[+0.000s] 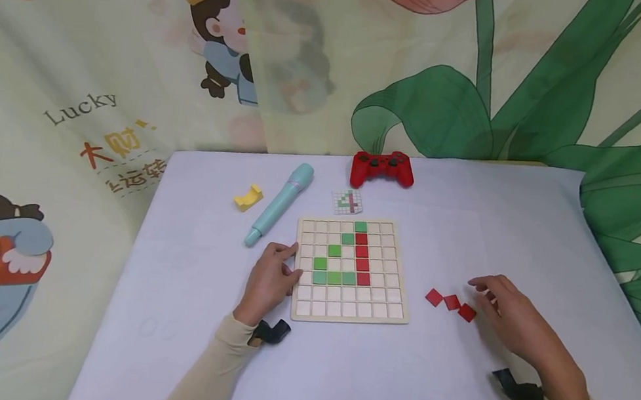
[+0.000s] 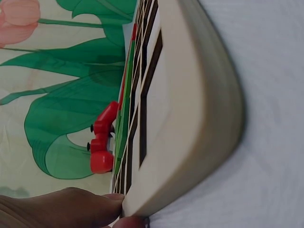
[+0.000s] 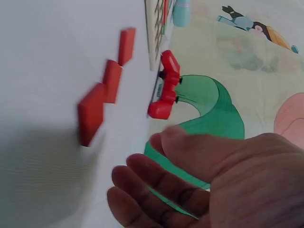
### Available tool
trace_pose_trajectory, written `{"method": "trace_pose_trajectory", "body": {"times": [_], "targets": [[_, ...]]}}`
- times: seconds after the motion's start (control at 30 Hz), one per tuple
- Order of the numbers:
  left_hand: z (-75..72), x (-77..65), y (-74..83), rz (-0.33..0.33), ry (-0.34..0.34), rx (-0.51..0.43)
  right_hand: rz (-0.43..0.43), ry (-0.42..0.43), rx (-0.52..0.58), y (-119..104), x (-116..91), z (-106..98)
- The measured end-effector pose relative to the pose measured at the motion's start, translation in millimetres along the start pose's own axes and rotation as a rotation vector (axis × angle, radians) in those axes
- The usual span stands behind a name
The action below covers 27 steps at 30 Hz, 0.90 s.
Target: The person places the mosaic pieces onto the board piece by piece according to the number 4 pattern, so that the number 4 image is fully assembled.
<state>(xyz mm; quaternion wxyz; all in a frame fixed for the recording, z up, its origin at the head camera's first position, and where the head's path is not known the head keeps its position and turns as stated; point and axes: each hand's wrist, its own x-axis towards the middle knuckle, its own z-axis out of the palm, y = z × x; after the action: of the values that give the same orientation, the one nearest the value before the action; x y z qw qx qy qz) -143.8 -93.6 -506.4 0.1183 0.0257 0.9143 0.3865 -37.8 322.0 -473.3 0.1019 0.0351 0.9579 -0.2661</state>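
A square wooden grid board (image 1: pixel 348 321) lies mid-table with red and green square tiles in several of its cells. At its left edge, my left hand (image 1: pixel 268 283) holds the rim with thumb and fingers; in the left wrist view the thumb (image 2: pixel 88 206) touches the rim near a corner. To the right of the board lie three loose red tiles, the nearest one (image 1: pixel 466 312) beside my right hand (image 1: pixel 511 317). That hand hovers over the table with loosely bent fingers. Nothing shows between them in the right wrist view, where the tiles (image 3: pixel 90 114) lie apart from the fingertips.
Behind the board lies a small pattern card (image 1: pixel 347 202), with a red game controller (image 1: pixel 382 169) beyond it. A turquoise microphone-shaped toy (image 1: pixel 279 205) and a yellow curved piece (image 1: pixel 248 198) sit at the back left. A printed curtain (image 1: pixel 324 62) hangs behind the white table.
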Motion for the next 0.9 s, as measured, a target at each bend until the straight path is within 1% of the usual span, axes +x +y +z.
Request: {"method": "trace_pose_trajectory", "body": {"times": [0.07, 0.13, 0.37, 0.43, 0.6, 0.7, 0.77, 0.9], "targets": [[-1.4, 0.2, -1.8, 0.003, 0.004, -0.006, 0.023, -0.039, 0.012, 3.5, -3.9, 5.0], [-2.3, 0.6, -2.9, 0.008, 0.005, -0.014, 0.025, -0.053, 0.021, 3.8, -5.4, 10.4], [-1.2, 0.7, -2.1, -0.012, 0.004, -0.056, -0.042, -0.005, -0.016, 4.9, -2.5, 22.0], [-0.9, 0.2, -1.8, -0.014, 0.004, -0.058, -0.061, -0.003, -0.031, 6.2, -3.0, 23.2], [-1.8, -0.9, -0.2, -0.019, 0.001, -0.048, -0.078, 0.005, -0.064, 7.9, -5.0, 23.4], [-2.1, -1.6, 0.0, -0.008, -0.002, -0.040, -0.110, 0.039, -0.061, 2.9, -5.2, 23.0], [-1.9, -1.5, 0.2, 0.002, -0.001, -0.035, -0.143, 0.060, -0.053, -5.1, -3.0, 23.0], [-2.0, -1.5, 0.1, 0.005, 0.004, -0.039, -0.260, 0.085, -0.049, -29.2, 8.2, 26.0]]}}
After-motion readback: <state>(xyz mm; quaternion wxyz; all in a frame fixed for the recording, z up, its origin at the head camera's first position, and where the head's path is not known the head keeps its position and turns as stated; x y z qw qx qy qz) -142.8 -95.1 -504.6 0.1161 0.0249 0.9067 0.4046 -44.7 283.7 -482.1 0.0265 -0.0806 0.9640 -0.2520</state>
